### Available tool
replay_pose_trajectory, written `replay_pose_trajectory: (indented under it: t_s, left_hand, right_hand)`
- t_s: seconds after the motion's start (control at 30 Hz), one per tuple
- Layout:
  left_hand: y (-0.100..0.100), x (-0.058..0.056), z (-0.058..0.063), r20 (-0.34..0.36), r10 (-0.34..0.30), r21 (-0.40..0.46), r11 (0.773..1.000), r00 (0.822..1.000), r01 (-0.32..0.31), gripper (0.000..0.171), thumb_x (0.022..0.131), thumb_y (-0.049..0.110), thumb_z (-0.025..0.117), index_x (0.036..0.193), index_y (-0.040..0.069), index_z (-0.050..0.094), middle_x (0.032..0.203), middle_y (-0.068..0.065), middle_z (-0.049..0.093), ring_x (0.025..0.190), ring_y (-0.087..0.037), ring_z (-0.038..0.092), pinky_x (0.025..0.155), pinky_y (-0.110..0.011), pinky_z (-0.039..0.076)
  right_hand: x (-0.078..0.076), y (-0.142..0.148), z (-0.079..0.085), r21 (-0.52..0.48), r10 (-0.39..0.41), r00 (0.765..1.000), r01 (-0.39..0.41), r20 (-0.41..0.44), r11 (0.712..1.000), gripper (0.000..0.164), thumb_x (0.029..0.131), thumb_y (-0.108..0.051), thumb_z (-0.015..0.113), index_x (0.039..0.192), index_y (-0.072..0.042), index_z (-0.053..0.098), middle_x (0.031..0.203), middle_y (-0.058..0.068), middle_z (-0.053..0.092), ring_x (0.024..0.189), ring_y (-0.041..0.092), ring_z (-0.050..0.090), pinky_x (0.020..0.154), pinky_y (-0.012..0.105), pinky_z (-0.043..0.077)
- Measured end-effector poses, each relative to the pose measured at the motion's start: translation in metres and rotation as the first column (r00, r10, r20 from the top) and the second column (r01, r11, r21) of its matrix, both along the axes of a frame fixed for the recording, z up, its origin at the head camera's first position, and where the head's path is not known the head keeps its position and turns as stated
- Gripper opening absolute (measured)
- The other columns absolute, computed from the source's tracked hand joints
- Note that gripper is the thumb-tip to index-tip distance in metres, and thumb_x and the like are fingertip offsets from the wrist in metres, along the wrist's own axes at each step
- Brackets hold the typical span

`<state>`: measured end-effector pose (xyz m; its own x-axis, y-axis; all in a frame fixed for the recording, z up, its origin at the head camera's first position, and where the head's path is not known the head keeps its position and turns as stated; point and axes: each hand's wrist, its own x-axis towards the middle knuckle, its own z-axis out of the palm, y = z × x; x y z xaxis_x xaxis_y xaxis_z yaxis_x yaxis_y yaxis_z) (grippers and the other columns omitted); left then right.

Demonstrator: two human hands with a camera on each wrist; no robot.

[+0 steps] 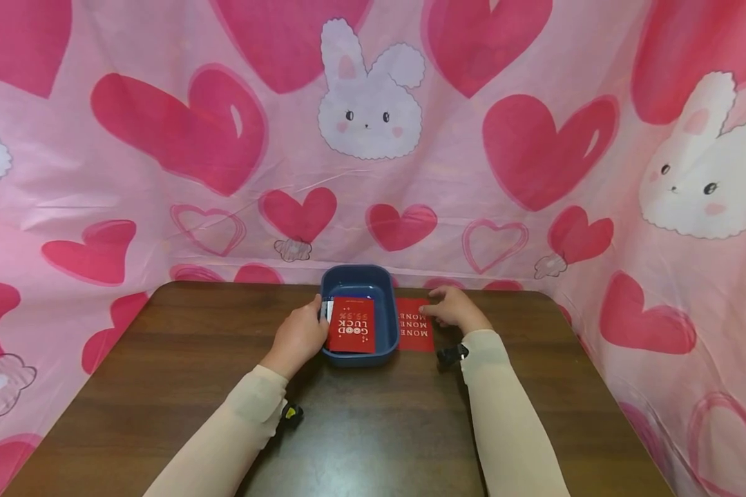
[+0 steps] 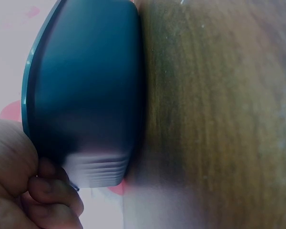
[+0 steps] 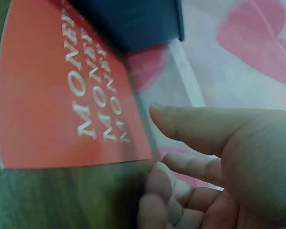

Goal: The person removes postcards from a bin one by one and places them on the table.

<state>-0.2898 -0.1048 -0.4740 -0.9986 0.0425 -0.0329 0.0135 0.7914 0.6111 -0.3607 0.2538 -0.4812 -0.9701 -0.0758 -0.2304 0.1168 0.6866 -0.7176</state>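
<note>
A dark blue rectangular plastic bin stands on the table. My left hand grips its left side; in the left wrist view the thumb and curled fingers pinch the rim. Inside lies a red envelope printed "GOOD LUCK 99.9%", over a partly hidden white item. Right of the bin, a second red envelope marked "MONEY" several times lies flat, its far end hidden by the bin. My right hand is at that envelope's back right corner, thumb apart from loosely bent fingers, nothing between them.
The brown wooden table reaches back to a pink curtain with hearts and rabbits, close behind the bin. Black straps with small devices sit on both wrists, over the cream sleeves.
</note>
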Motion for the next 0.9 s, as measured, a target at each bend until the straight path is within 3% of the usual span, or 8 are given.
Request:
replay_pose_trajectory:
  t_s: [0.13,0.27,0.5,0.7,0.8,0.9]
  left_hand:
    - [0.002,0.001,-0.001,-0.002,-0.004,-0.003,1.0,1.0,0.004,0.07,0.114,0.026,0.063,0.176,0.003,0.038,0.171,-0.025,0.054,0.144,-0.046,0.067,0.117,-0.069,0.055]
    - [0.004,0.001,0.0,-0.012,-0.005,-0.011,1.0,1.0,0.005,0.07,0.114,0.026,0.064,0.175,0.002,0.04,0.169,-0.025,0.057,0.138,-0.045,0.07,0.115,-0.068,0.057]
    - [0.006,0.0,-0.002,-0.034,0.0,-0.02,1.0,0.999,-0.001,0.069,0.113,0.026,0.063,0.174,0.004,0.042,0.165,-0.025,0.061,0.131,-0.043,0.074,0.111,-0.067,0.059]
    - [0.0,0.001,-0.001,-0.031,0.002,-0.025,1.0,1.0,-0.003,0.069,0.113,0.025,0.063,0.174,0.003,0.041,0.166,-0.026,0.061,0.13,-0.043,0.074,0.111,-0.067,0.06]
    - [-0.002,0.002,0.0,-0.025,0.004,-0.021,1.0,1.0,-0.005,0.069,0.114,0.025,0.063,0.175,0.003,0.041,0.167,-0.026,0.059,0.134,-0.045,0.073,0.112,-0.068,0.059]
    - [-0.002,0.001,-0.001,-0.028,-0.005,-0.019,1.0,1.0,0.005,0.069,0.114,0.026,0.063,0.174,0.002,0.041,0.168,-0.026,0.058,0.136,-0.045,0.072,0.112,-0.068,0.059]
  right_hand:
    - [0.003,-0.003,0.006,-0.034,-0.019,1.0,0.018,-0.003,0.999,0.062,0.103,-0.032,0.083,0.154,-0.002,0.065,0.109,0.017,0.077,0.085,0.024,0.072,0.074,0.034,0.064]
    - [0.009,-0.014,0.023,-0.066,0.015,0.999,-0.017,-0.033,0.998,0.058,0.104,-0.036,0.081,0.152,-0.006,0.067,0.114,0.021,0.078,0.089,0.027,0.075,0.073,0.033,0.063]
    - [0.014,-0.054,0.06,-0.044,0.116,0.988,-0.121,-0.101,0.992,0.056,0.104,-0.033,0.081,0.151,-0.006,0.068,0.117,0.019,0.081,0.086,0.031,0.078,0.08,0.044,0.068]
    - [0.006,-0.108,0.085,-0.003,0.199,0.98,-0.199,-0.003,0.98,0.06,0.105,-0.033,0.082,0.153,-0.002,0.064,0.112,0.021,0.083,0.089,0.031,0.084,0.076,0.036,0.069]
    - [-0.001,-0.131,0.09,0.021,0.242,0.969,-0.243,0.056,0.97,0.058,0.105,-0.031,0.082,0.151,0.0,0.063,0.112,0.023,0.084,0.087,0.029,0.086,0.077,0.036,0.07]
    - [-0.007,-0.147,0.09,0.091,0.265,0.96,-0.273,0.089,0.958,0.049,0.105,-0.027,0.082,0.139,0.004,0.066,0.105,0.024,0.085,0.078,0.025,0.085,0.074,0.035,0.07]
